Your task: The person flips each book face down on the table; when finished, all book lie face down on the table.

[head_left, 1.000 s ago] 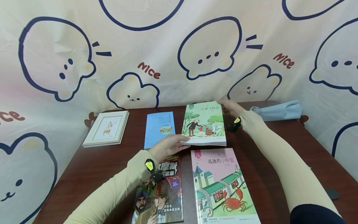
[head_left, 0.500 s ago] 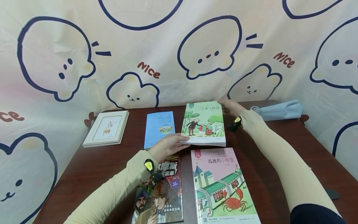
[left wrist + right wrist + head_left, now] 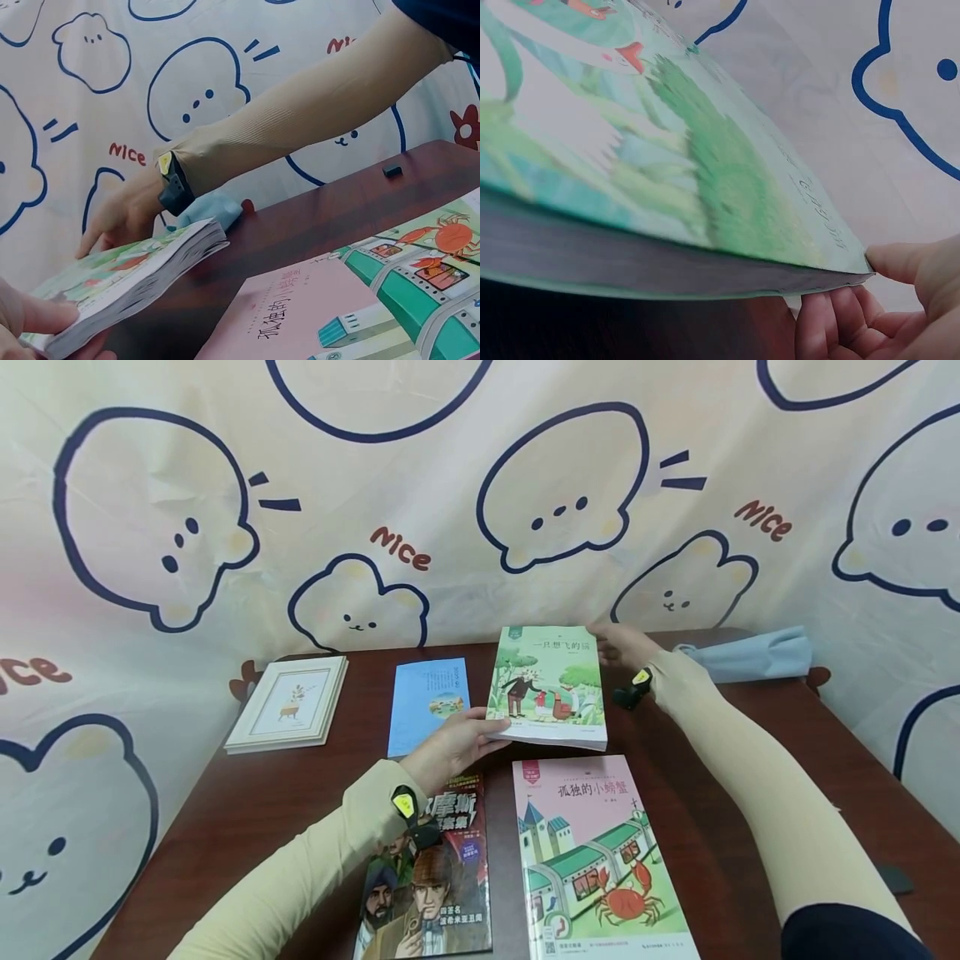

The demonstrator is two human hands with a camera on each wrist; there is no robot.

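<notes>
A thick paperback with a green illustrated cover [image 3: 546,685] is held between both hands over the back of the table. My left hand [image 3: 453,745] pinches its near left corner, thumb on the cover and fingers underneath. At the far right corner my right hand [image 3: 622,647] grips the book; in the right wrist view the thumb [image 3: 900,261] lies at the corner and curled fingers [image 3: 836,319] are below it. Beneath the raised edge a dark gap shows. Nearer lie a pink crab book [image 3: 600,860] and a dark detective comic [image 3: 442,877], partly covered by my left wrist.
On the dark wood table [image 3: 225,835], a blue book [image 3: 427,693] lies left of the green one. A white picture frame [image 3: 292,702] lies at the far left. Light blue folded cloth [image 3: 750,656] is at the back right. A patterned curtain [image 3: 450,485] hangs behind.
The green book has risen very slightly, its near left corner lifting along with my left hand. Both hands keep their hold, and the other books stay where they were.
</notes>
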